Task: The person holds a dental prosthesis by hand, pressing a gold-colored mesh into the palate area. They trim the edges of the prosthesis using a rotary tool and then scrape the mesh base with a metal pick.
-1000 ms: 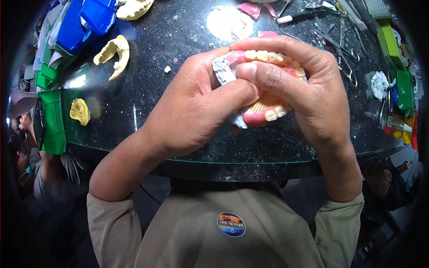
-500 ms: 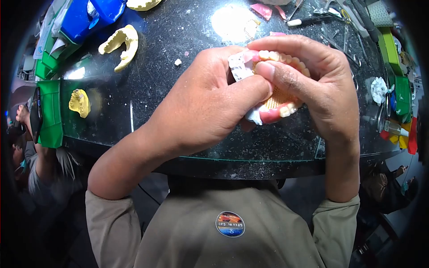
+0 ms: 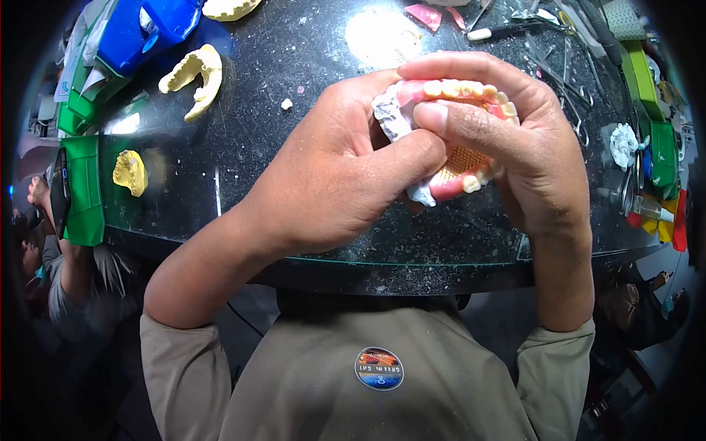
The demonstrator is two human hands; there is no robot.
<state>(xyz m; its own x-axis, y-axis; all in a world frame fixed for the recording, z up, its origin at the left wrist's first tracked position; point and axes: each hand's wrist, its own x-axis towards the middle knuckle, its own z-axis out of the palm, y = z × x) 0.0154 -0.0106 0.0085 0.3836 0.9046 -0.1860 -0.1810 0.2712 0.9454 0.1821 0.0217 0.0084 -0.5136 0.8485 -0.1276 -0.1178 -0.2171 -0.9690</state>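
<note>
Both my hands grip one denture [image 3: 454,188], held above the dark bench. It has pink gum material, a curved row of cream teeth and a gold mesh in its palate. White putty-like material [image 3: 390,116] clings to its left edge. My left hand [image 3: 334,165] is closed on that left side, its thumb pressed on the mesh area. My right hand [image 3: 533,147] wraps the far and right sides, with its thumb lying across the inside. The fingers beneath the denture are mostly hidden.
A horseshoe-shaped cream cast [image 3: 209,77] and a smaller yellow cast [image 3: 131,173] lie at left, near green trays [image 3: 82,187] and a blue container [image 3: 136,37]. Metal hand tools [image 3: 566,73] and pink scraps [image 3: 424,16] lie at the back right. Another person's arm [image 3: 73,264] shows far left.
The denture has tilted slightly in my hands, so more of its far row of teeth shows. Both hands keep their hold, and the right fingers have shifted a little.
</note>
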